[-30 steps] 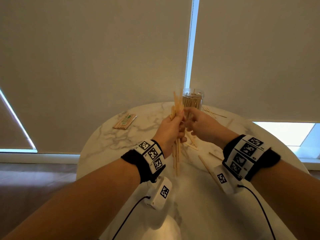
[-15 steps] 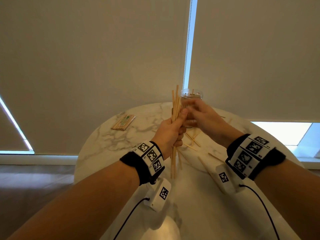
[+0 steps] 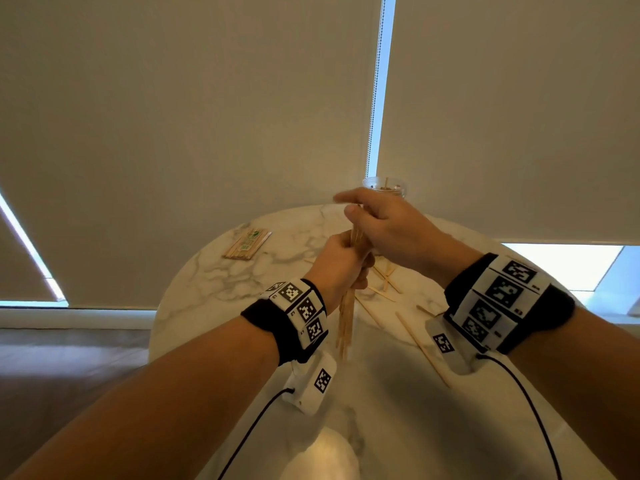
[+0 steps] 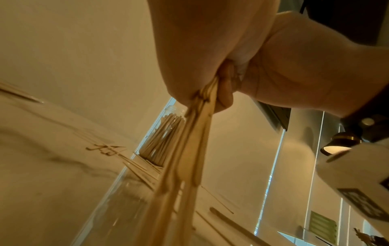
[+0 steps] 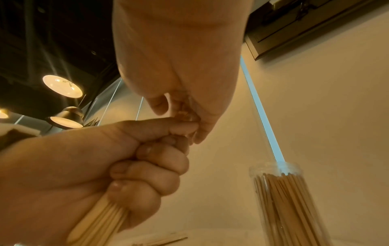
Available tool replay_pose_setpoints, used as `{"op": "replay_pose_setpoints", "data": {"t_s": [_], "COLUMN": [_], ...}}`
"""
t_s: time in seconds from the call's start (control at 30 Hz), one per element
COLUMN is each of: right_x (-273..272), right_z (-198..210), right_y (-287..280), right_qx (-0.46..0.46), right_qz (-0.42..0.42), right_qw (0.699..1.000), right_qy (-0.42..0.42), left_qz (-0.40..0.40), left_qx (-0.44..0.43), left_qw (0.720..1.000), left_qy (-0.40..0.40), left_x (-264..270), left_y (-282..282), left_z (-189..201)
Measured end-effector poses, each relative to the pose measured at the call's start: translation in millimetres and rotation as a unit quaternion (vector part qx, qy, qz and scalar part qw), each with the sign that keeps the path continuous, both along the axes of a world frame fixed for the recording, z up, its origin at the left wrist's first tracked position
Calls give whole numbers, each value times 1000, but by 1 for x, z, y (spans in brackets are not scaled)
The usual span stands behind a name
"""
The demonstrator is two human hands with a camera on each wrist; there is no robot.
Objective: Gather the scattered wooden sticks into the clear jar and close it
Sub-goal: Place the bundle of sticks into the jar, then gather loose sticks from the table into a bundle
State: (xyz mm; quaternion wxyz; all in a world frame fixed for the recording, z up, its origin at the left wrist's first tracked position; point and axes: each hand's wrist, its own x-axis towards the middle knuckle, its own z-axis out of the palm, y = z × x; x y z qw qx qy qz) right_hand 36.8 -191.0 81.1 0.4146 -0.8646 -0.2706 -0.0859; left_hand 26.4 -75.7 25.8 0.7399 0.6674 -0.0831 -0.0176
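My left hand (image 3: 348, 259) grips a bundle of wooden sticks (image 3: 346, 323) upright above the marble table (image 3: 221, 282); the lower ends hang below the fist. My right hand (image 3: 362, 214) comes over the top of the bundle, thumb and fingers closed around the stick tops. From the right wrist, the left fist (image 5: 143, 166) is wrapped around the bundle (image 5: 99, 223), with the right hand's fingertips (image 5: 197, 133) just above it. The clear jar (image 3: 384, 188), lidless and holding several sticks, stands behind my hands, mostly hidden; it shows plainly in the right wrist view (image 5: 284, 203).
Several loose sticks (image 3: 384, 277) lie on the table under and right of my hands, one long stick (image 3: 420, 348) near my right wrist. A wrapped packet of sticks (image 3: 247, 244) lies at the back left. Roller blinds close off the far side.
My right hand rose from beside the bundle and closed over its top ends, which stood free above the left fist before. The left hand and bundle stayed nearly in place.
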Motion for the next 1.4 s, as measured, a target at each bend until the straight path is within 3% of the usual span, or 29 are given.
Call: {"op": "replay_pose_setpoints", "data": {"t_s": [0.1, 0.2, 0.27, 0.37, 0.5, 0.67, 0.8, 0.9, 1.07, 1.27, 1.33, 1.4], "right_x": [-3, -5, -9, -16, -16, -13, 8, 20, 48, 75, 77, 77], "right_z": [-9, -31, -49, -67, -60, -46, -47, -53, -44, -27, -28, -32], "right_y": [-5, -10, -8, 2, 14, 16, 10, 11, 0, -38, -40, -35], "right_qx": [74, -16, -103, -82, -3, -69, -13, -43, -104, -195, -210, -215], "right_qz": [-18, -15, 30, 57, 35, 7, -65, -94, -136, -129, -131, -129], "right_qw": [996, 991, 967, 941, 962, 985, 996, 994, 985, 972, 968, 967], "right_qy": [36, 130, 233, 324, 271, 156, 60, -26, -35, -26, -31, -43], "left_qz": [54, 103, 116, 137, 151, 140, 99, 94, 50, 155, 107, 39], "left_qx": [-52, -138, -167, -181, -174, -99, -129, -97, -126, -243, -181, -65], "left_qw": [997, 985, 979, 973, 972, 984, 986, 991, 991, 958, 977, 995], "left_qy": [-12, -22, -34, -52, -44, -46, -40, -22, -10, 0, 31, 59], "left_x": [8, 17, 19, 20, 20, 17, 22, 29, 46, 81, 89, 89], "left_y": [10, 19, 21, 20, 11, 5, 8, 7, 9, 44, 46, 31], "left_z": [3, 11, 16, 19, 8, 3, 12, 12, 11, 38, 46, 49]}}
